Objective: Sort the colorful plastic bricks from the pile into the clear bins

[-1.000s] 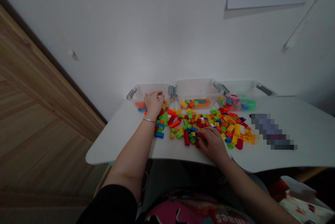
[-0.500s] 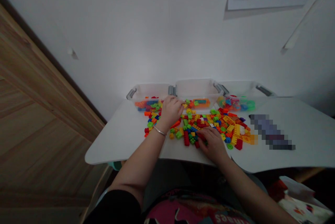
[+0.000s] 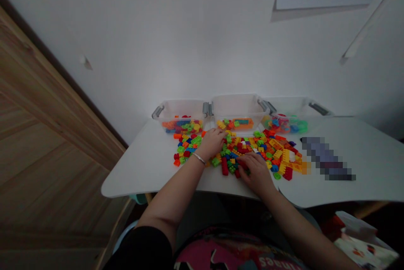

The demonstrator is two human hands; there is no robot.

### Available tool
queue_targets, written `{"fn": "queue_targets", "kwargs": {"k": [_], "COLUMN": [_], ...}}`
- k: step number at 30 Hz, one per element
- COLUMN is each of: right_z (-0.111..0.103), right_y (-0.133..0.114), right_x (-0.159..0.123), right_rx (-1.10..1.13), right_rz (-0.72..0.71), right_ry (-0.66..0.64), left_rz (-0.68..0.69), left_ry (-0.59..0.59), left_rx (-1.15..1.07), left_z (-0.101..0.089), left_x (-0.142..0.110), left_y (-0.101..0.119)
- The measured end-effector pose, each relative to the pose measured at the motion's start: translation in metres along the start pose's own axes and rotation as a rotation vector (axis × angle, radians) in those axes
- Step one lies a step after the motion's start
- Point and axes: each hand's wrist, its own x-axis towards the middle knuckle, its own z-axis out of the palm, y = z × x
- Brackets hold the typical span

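Observation:
My left hand (image 3: pixel 214 144) reaches palm down over the middle of a pile of colourful toy bricks (image 3: pixel 274 152). Its fingers stretch to the right, close to a green and yellow piece (image 3: pixel 229 136); nothing shows in them, though the palm side is hidden. My right hand (image 3: pixel 257 171) rests at the near edge of the pile, fingers bent around a red toy brick (image 3: pixel 243 163) between thumb and fingertips. Left of this brick lie a long red brick (image 3: pixel 224 166) and several dark green ones (image 3: pixel 232 167).
Three clear plastic boxes stand along the wall: a left box (image 3: pixel 186 108), a middle box (image 3: pixel 238 104) and a right box (image 3: pixel 292 106), each holding some pieces. A blurred-out dark flat object (image 3: pixel 326 158) lies right of the pile on the white table (image 3: pixel 135 165).
My left hand has come down and back from the front of the boxes to the brick pile. Yellow pieces now show in the left and middle boxes. My right hand has barely moved.

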Motion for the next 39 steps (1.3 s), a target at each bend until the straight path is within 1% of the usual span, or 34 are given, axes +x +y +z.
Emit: {"fn": "queue_targets", "kwargs": {"k": [4, 8, 20, 27, 34, 39], "right_z": [0.0, -0.001, -0.002, -0.002, -0.002, -0.002], "right_y": [0.0, -0.001, -0.001, 0.0, -0.001, -0.001], "right_x": [0.0, 0.001, 0.001, 0.001, 0.001, 0.001], "right_rx": [-0.005, 0.014, 0.007, 0.012, 0.004, 0.0], "right_rz": [-0.004, 0.009, 0.0, 0.002, -0.002, -0.017], "right_ry": [-0.001, -0.013, 0.001, -0.009, 0.003, 0.005], "left_rz": [-0.014, -0.034, -0.117, -0.128, -0.194, -0.188], "left_ry": [-0.033, -0.024, 0.009, -0.015, 0.003, 0.011], "left_rx": [0.029, 0.027, 0.059, 0.071, 0.087, 0.069], "left_z": [0.004, 0.006, -0.001, -0.005, 0.001, 0.003], "left_x": [0.005, 0.008, 0.007, 0.009, 0.014, 0.014], "left_y": [0.003, 0.006, 0.006, 0.007, 0.006, 0.008]}}
